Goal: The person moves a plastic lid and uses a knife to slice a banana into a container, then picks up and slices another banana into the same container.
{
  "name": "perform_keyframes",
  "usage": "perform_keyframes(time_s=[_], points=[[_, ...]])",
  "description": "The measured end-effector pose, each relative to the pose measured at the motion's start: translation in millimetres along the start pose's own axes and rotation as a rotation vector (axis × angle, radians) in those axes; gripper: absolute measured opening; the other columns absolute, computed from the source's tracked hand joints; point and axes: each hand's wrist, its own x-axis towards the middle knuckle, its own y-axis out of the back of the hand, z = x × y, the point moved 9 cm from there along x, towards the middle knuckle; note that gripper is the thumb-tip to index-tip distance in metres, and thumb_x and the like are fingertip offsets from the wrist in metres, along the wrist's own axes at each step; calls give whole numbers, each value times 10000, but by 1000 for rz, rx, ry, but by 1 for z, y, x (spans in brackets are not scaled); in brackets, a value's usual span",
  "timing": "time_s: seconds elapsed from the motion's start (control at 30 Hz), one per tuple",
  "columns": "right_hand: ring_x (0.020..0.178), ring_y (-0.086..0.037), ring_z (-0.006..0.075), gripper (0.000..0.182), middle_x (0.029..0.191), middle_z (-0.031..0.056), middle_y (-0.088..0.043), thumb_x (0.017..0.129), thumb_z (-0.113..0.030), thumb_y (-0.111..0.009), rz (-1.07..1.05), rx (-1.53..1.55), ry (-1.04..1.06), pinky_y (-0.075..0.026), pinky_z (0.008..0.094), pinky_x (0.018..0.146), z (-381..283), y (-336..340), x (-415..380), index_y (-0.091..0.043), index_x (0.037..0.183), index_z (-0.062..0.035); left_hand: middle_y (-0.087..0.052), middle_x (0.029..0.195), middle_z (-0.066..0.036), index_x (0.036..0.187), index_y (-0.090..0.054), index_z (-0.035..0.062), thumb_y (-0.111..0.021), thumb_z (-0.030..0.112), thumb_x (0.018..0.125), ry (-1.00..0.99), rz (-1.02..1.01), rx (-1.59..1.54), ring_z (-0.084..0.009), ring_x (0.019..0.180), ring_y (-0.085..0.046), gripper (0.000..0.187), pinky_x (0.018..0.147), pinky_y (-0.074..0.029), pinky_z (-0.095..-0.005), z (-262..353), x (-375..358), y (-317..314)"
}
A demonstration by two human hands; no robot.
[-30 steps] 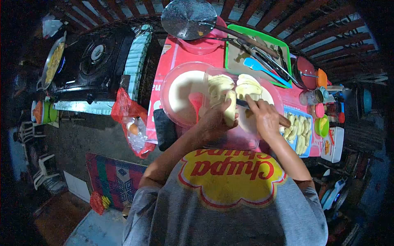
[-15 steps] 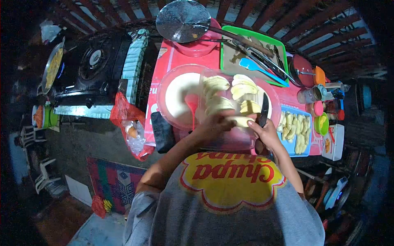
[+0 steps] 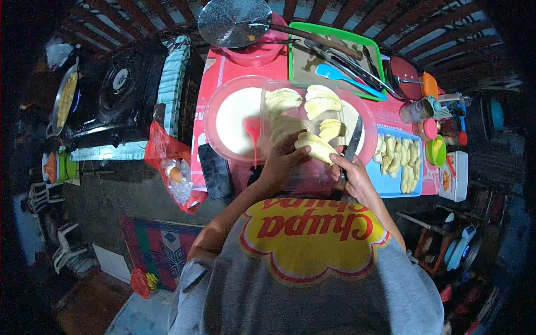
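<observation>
The left hand (image 3: 281, 163) is closed around a peeled banana (image 3: 316, 148), holding it up just over the near edge of a clear plastic tub (image 3: 304, 184). The right hand (image 3: 350, 174) grips the handle of a knife (image 3: 353, 144), blade pointing away from the body and standing just beside the banana's right end. The step in hand looks like slicing or splitting the peeled fruit; the blade is clear of the flesh, so the next move would call for bringing the edge onto the banana while the left fingers stay out of its path.

Further peeled bananas (image 3: 304, 106) lie in the tub beyond the held one. To its left, touching it, sits a wide pink basin (image 3: 215, 100) with a pale batter inside, as far as the dim light lets one judge. To the right a blue tray (image 3: 391, 187) holds rows of cut banana pieces (image 3: 396, 159). Farther off are a green tray (image 3: 335, 39) with tongs and a blue spatula (image 3: 343, 77), and a round metal skimmer (image 3: 234, 22) resting on a pink bowl.

All this stands on a red-covered tabletop (image 3: 215, 67). To its left a black gas stove (image 3: 111, 92) carries a pan at its far side, and a red plastic bag (image 3: 170, 167) hangs off the tabletop's edge. The room is dark, with a patterned mat (image 3: 153, 251) on the floor.
</observation>
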Motion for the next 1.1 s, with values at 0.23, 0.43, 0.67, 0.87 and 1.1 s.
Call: perform_keyframes(time_s=[0.23, 0.43, 0.67, 0.87, 1.1], points=[[423, -402, 83, 223, 526, 3, -443, 723, -82, -587, -43, 24, 28, -330, 211, 407, -1, 2, -5, -485, 910, -16, -464, 1067, -107, 1157, -357, 0, -554, 119, 767, -94, -105, 63, -165, 967, -466, 453, 809, -406, -275, -4, 2, -6], [456, -415, 64, 282, 568, -9, -460, 717, -74, -590, -85, -21, 41, -341, 200, 428, 2, 4, -5, -491, 974, -9, -481, 1042, -114, 1159, -360, 2, -518, 148, 796, 135, -28, 36, -153, 922, -484, 421, 787, -409, -263, -6, 4, -9], [448, -420, 70, 294, 570, -7, -467, 722, -102, -595, -63, 120, -48, -347, 202, 424, 6, 12, -6, -502, 985, -12, -494, 1026, -100, 1166, -360, 6, -509, 124, 797, -9, -44, 130, -144, 896, -489, 415, 750, -417, -260, -10, 10, -10], [427, -403, 71, 235, 557, -16, -451, 730, -123, -595, 43, 64, -51, -340, 209, 408, 10, 32, -3, -513, 926, -23, -496, 1013, -116, 1148, -364, -13, -497, 65, 780, -125, -191, 128, -154, 893, -498, 399, 748, -419, -249, -1, 6, -34], [431, -392, 60, 207, 558, -24, -447, 725, -123, -600, 17, -17, -34, -333, 205, 410, 6, 34, -3, -528, 896, -31, -507, 971, -115, 1068, -411, -21, -482, 65, 789, 147, -73, 17, -141, 838, -507, 301, 715, -426, -236, -37, 26, -18]])
